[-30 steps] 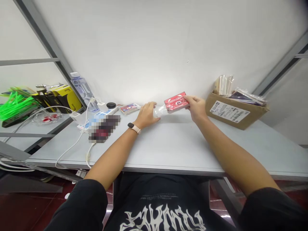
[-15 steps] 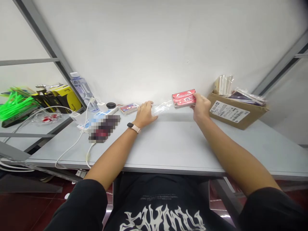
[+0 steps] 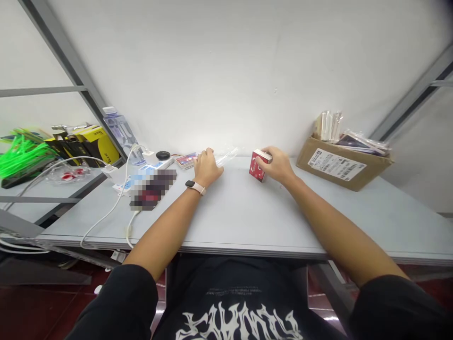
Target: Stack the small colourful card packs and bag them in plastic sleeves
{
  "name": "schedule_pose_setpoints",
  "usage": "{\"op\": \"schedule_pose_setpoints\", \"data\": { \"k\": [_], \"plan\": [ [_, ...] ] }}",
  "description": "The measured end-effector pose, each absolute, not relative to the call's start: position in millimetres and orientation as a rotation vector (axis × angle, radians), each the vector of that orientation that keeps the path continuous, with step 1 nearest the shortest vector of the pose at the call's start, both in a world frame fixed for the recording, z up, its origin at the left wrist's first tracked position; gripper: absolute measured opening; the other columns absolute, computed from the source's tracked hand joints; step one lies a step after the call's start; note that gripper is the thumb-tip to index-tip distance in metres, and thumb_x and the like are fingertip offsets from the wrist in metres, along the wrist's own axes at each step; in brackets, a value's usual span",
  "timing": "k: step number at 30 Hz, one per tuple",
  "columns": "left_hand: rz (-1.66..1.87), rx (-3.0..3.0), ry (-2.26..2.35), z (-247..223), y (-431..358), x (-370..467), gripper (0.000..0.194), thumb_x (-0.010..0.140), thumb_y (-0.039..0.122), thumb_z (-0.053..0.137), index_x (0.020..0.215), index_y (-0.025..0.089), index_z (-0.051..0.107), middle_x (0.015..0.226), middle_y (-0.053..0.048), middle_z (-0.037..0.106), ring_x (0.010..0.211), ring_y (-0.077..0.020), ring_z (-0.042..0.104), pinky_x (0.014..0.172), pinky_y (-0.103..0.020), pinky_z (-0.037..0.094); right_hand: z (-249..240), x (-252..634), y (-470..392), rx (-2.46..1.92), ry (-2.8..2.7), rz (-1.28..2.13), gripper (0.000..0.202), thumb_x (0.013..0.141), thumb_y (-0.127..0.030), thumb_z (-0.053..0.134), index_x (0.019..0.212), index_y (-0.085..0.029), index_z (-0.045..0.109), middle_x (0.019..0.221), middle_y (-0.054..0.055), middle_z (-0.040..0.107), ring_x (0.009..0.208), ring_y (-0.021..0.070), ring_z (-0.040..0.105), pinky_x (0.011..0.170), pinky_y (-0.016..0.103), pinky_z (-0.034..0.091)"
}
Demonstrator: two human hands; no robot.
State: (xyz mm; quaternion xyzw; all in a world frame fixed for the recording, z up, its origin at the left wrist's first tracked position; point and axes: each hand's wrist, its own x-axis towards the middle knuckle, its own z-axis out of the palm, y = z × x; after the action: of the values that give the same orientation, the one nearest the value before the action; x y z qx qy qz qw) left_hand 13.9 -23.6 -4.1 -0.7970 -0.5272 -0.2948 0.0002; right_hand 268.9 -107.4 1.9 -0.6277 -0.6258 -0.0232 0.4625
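My right hand (image 3: 279,164) grips a thick red stack of cards (image 3: 257,166) with white printing on its face. The stack stands on edge at the table's middle, its pale edges turned up and to the right. My left hand (image 3: 207,168) is closed on a clear plastic sleeve (image 3: 226,157), which sticks out to the right past the thumb; the fingertips are partly hidden. Just left of that hand, a flat pack of cards (image 3: 187,160) with a red and blue picture lies on the table, partly covered by the fingers.
A cardboard box (image 3: 345,165) of sleeved cards stands at the right. On the left are a power strip (image 3: 155,167) with white cables, a blurred-out dark object (image 3: 153,190), a water bottle (image 3: 120,130) and a round black object (image 3: 163,155). A white wall (image 3: 226,71) rises behind the table.
My right hand has brought the red card stack down and left, turning it from lying flat in the air to on edge at the table. My left hand has shifted slightly left with the sleeve.
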Motion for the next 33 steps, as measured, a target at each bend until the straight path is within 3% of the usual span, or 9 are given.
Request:
{"op": "schedule_pose_setpoints", "data": {
  "k": [8, 13, 18, 22, 25, 33],
  "plan": [
    [-0.912, -2.524, -1.649, -2, -26, 13, 0.058, 0.083, 0.026, 0.077, 0.132, 0.020, 0.049, 0.131, -0.019, 0.066, 0.130, -0.0393, 0.062, 0.109, -0.053, 0.048, -1, 279, -102, -1.718, -1.532, 0.126, 0.026, 0.076, -0.045, 0.079, 0.088, -0.025, 0.067, 0.079, 0.002, 0.074, 0.074, 0.0233, 0.064, 0.070, 0.034, 0.049],
    [-0.921, -2.526, -1.656, -1, -27, 14, 0.058, 0.082, 0.025, 0.077, 0.132, 0.019, 0.049, 0.133, -0.020, 0.066, 0.129, -0.0406, 0.063, 0.109, -0.055, 0.048, 1, 278, -103, -1.660, -1.327, 0.246, 0.033, 0.069, -0.044, 0.088, 0.088, -0.024, 0.069, 0.081, 0.001, 0.075, 0.077, 0.0224, 0.068, 0.071, 0.034, 0.053],
    [-0.894, -2.536, -1.657, 1, -29, 15, 0.059, 0.083, 0.025, 0.077, 0.134, 0.015, 0.050, 0.133, -0.023, 0.066, 0.129, -0.0415, 0.062, 0.109, -0.053, 0.048, 10, 270, -113, -1.405, -1.254, 0.973, 0.047, 0.058, -0.044, 0.102, 0.087, -0.021, 0.074, 0.083, 0.007, 0.080, 0.077, 0.0248, 0.076, 0.069, 0.037, 0.062],
    [-0.906, -2.523, -1.657, 0, -28, 14, 0.060, 0.081, 0.026, 0.078, 0.133, 0.018, 0.050, 0.131, -0.020, 0.068, 0.129, -0.0416, 0.063, 0.109, -0.055, 0.048, 17, 260, -123, -1.394, -1.468, 1.321, 0.042, 0.064, -0.046, 0.102, 0.090, -0.021, 0.081, 0.093, 0.009, 0.084, 0.083, 0.0256, 0.078, 0.075, 0.038, 0.065],
    [-0.914, -2.529, -1.649, -2, -26, 14, 0.060, 0.081, 0.028, 0.078, 0.133, 0.019, 0.050, 0.131, -0.020, 0.068, 0.129, -0.0420, 0.063, 0.109, -0.057, 0.048, 18, 254, -125, -1.430, -1.562, 1.282, 0.039, 0.069, -0.051, 0.098, 0.091, -0.023, 0.082, 0.091, 0.007, 0.083, 0.083, 0.0248, 0.078, 0.074, 0.036, 0.064],
    [-0.968, -2.534, -1.609, -7, -22, 14, 0.062, 0.080, 0.031, 0.081, 0.132, 0.022, 0.048, 0.129, -0.018, 0.068, 0.129, -0.0399, 0.063, 0.109, -0.054, 0.048, 7, 266, -115, -1.620, -1.690, 0.879, 0.035, 0.068, -0.046, 0.100, 0.094, -0.028, 0.085, 0.094, 0.007, 0.083, 0.086, 0.0274, 0.076, 0.080, 0.042, 0.063]
  ]
}}
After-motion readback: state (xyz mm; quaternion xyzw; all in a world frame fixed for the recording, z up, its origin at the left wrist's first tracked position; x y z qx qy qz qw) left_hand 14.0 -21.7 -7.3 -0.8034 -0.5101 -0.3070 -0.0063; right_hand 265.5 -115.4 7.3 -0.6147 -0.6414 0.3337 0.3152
